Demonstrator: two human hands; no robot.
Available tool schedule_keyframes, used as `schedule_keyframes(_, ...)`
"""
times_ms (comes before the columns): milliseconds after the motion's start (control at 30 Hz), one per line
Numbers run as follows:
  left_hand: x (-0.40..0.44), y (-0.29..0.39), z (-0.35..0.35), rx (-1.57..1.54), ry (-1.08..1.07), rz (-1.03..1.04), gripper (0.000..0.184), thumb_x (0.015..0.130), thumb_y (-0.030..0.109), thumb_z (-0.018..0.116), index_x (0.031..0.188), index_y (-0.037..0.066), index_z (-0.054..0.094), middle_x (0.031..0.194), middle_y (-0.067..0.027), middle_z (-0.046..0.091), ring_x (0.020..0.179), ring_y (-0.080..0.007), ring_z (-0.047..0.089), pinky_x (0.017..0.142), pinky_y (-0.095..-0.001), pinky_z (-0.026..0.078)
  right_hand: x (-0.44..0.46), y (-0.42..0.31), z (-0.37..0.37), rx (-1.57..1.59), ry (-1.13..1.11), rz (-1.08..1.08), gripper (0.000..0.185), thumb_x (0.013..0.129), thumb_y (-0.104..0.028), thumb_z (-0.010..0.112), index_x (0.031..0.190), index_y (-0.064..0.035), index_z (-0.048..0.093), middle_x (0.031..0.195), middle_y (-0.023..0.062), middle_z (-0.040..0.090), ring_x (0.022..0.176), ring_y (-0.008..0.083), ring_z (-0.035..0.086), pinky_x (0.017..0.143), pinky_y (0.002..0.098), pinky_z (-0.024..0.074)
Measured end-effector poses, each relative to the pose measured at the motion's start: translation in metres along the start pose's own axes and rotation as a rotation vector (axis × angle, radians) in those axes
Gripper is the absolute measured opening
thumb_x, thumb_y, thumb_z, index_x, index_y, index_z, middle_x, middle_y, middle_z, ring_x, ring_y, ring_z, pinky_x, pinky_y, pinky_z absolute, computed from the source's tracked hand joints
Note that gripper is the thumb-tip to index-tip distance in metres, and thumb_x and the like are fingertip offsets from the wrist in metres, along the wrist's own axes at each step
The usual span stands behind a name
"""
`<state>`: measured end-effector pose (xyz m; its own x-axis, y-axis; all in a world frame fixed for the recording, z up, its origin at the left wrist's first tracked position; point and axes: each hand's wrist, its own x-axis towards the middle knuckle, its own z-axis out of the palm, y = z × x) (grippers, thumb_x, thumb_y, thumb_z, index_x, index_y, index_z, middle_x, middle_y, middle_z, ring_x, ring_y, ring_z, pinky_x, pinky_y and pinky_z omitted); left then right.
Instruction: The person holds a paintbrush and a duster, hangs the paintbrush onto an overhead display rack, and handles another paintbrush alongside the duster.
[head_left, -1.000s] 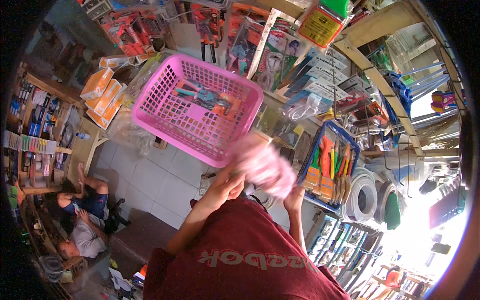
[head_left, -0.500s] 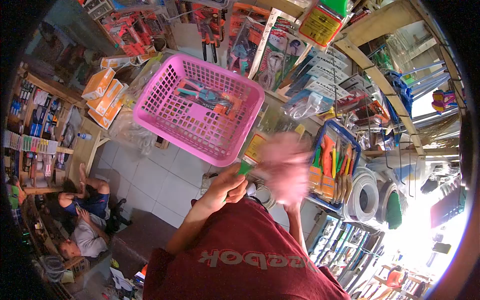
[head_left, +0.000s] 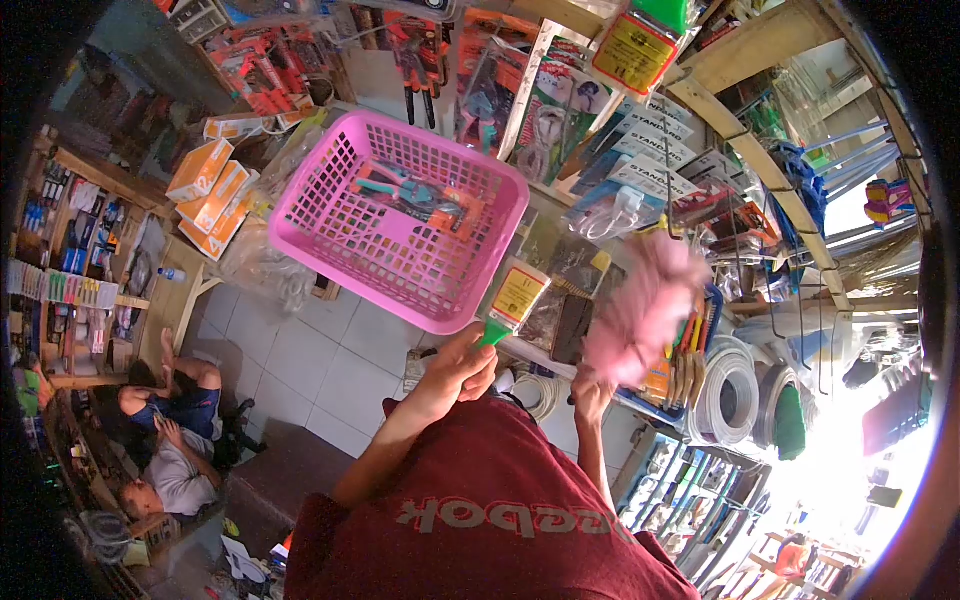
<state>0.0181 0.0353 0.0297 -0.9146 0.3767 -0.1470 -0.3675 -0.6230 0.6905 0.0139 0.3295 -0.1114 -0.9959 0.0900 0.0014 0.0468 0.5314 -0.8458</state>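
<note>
My left hand [head_left: 455, 378] is closed round the green handle of a paintbrush [head_left: 520, 297], whose yellow and red label faces up. The brush is just beside the near right corner of a pink plastic basket [head_left: 400, 318]. Inside the basket lies a packaged pair of pliers [head_left: 415, 192] with teal handles. My right hand [head_left: 592, 392] grips a fluffy pink duster [head_left: 645, 315], blurred by motion. Its head hangs over the blue tray [head_left: 712, 300] of brushes and other tools, hiding part of it.
Packaged tools hang beyond the basket, and a wooden rack [head_left: 765, 150] arches on the right. Coiled cable [head_left: 728, 390] stands beside the tray. Orange and white boxes [head_left: 210, 200] sit left of the basket. A person [head_left: 180, 470] sits at the lower left.
The duster has swung to the right, from near the paintbrush to over the tray of tools. My left hand with the paintbrush stays almost in place, the brush's label now uncovered.
</note>
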Motion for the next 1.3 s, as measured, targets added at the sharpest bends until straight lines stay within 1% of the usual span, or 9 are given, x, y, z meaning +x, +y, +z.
schedule_keyframes(100, 0.001, -0.001, 0.001, 0.042, 0.028, 0.017, 0.026, 0.097, 0.026, 0.046, 0.117, 0.009, 0.042, 0.056, 0.0042, 0.034, 0.041, -0.0039, 0.03, 0.037, -0.0195, 0.025, 0.002, -0.05, 0.0, -0.059, 0.0, -0.435, 0.032, 0.081, -0.014, 0.056, 0.11, -0.0014, 0.059, 0.099, 0.0094, 0.065, 0.098, 0.0242, 0.058, 0.096, 0.0404, 0.0384)
schedule_keyframes(200, 0.001, -0.003, 0.002, 0.055, 0.073, 0.029, 0.026, 0.098, 0.023, 0.045, 0.117, 0.008, 0.041, 0.057, 0.0043, 0.036, 0.042, -0.0037, 0.031, 0.038, -0.0192, 0.026, 0.0, -0.019, 0.01, 0.28, -0.049, 0.242, 0.023, 0.08, -0.011, 0.058, 0.1, -0.0002, 0.063, 0.102, 0.0104, 0.064, 0.114, 0.0202, 0.049, 0.097, 0.0414, 0.0366)
schedule_keyframes(300, -0.002, 0.0, 0.001, 0.101, 0.081, 0.042, 0.025, 0.098, 0.022, 0.044, 0.118, 0.007, 0.041, 0.058, 0.0045, 0.036, 0.043, -0.0032, 0.031, 0.039, -0.0187, 0.026, -0.001, -0.027, 0.003, -0.484, -0.119, -0.055, 0.019, 0.081, -0.004, 0.052, 0.095, 0.0016, 0.064, 0.103, 0.0107, 0.062, 0.114, 0.0191, 0.048, 0.099, 0.0398, 0.0348)
schedule_keyframes(367, -0.002, -0.002, 0.001, 0.141, 0.108, 0.056, 0.025, 0.098, 0.021, 0.045, 0.118, 0.007, 0.041, 0.058, 0.0045, 0.037, 0.043, -0.0028, 0.031, 0.039, -0.0183, 0.027, -0.004, -0.032, 0.013, -0.006, 0.002, -0.159, 0.02, 0.082, -0.002, 0.051, 0.098, 0.0028, 0.063, 0.104, 0.0107, 0.062, 0.114, 0.0193, 0.048, 0.099, 0.0387, 0.0353)
schedule_keyframes(567, -0.005, 0.0, -0.003, 0.188, 0.155, 0.063, 0.025, 0.097, 0.02, 0.046, 0.118, 0.007, 0.04, 0.059, 0.0048, 0.037, 0.045, -0.0022, 0.031, 0.04, -0.0179, 0.027, 0.008, -0.021, 0.011, 0.243, -0.073, -0.027, 0.043, 0.084, -0.031, 0.053, 0.109, 0.0046, 0.057, 0.102, 0.0143, 0.061, 0.097, 0.0245, 0.057, 0.091, 0.0428, 0.0409)
schedule_keyframes(700, -0.007, 0.0, -0.007, 0.186, 0.166, 0.071, 0.026, 0.097, 0.02, 0.046, 0.119, 0.007, 0.04, 0.061, 0.0052, 0.037, 0.047, -0.0019, 0.031, 0.041, -0.0179, 0.027, 0.008, 0.018, 0.015, -0.326, -0.111, -0.531, 0.05, 0.081, -0.032, 0.052, 0.115, 0.0051, 0.056, 0.106, 0.0181, 0.062, 0.106, 0.0252, 0.055, 0.096, 0.0396, 0.0393)
schedule_keyframes(1000, -0.017, 0.003, -0.021, 0.176, 0.186, 0.065, 0.026, 0.097, 0.02, 0.048, 0.119, 0.008, 0.042, 0.062, 0.0059, 0.036, 0.049, -0.0017, 0.032, 0.043, -0.0178, 0.027, 0.002, -0.048, 0.032, -0.064, -0.095, -0.491, 0.038, 0.081, -0.004, 0.053, 0.118, 0.0032, 0.05, 0.106, 0.0134, 0.06, 0.095, 0.0211, 0.059, 0.081, 0.0341, 0.047)
schedule_keyframes(1133, -0.024, 0.007, -0.03, 0.191, 0.203, 0.047, 0.026, 0.097, 0.02, 0.048, 0.119, 0.008, 0.042, 0.062, 0.0058, 0.036, 0.049, -0.0019, 0.033, 0.043, -0.0182, 0.028, -0.001, -0.045, 0.04, 0.209, -0.1, 0.007, 0.035, 0.083, -0.006, 0.052, 0.117, 0.0021, 0.051, 0.104, 0.0109, 0.06, 0.094, 0.0218, 0.059, 0.08, 0.0329, 0.046)
schedule_keyframes(1300, -0.027, 0.011, -0.042, 0.212, 0.174, 0.035, 0.029, 0.097, 0.02, 0.047, 0.122, 0.007, 0.041, 0.062, 0.0056, 0.036, 0.049, -0.002, 0.033, 0.043, -0.0184, 0.028, -0.005, -0.07, 0.049, -0.072, -0.032, -0.32, 0.018, 0.078, -0.01, 0.049, 0.084, 0.0008, 0.062, 0.072, 0.0106, 0.061, 0.063, 0.0264, 0.057, 0.06, 0.0379, 0.0448)
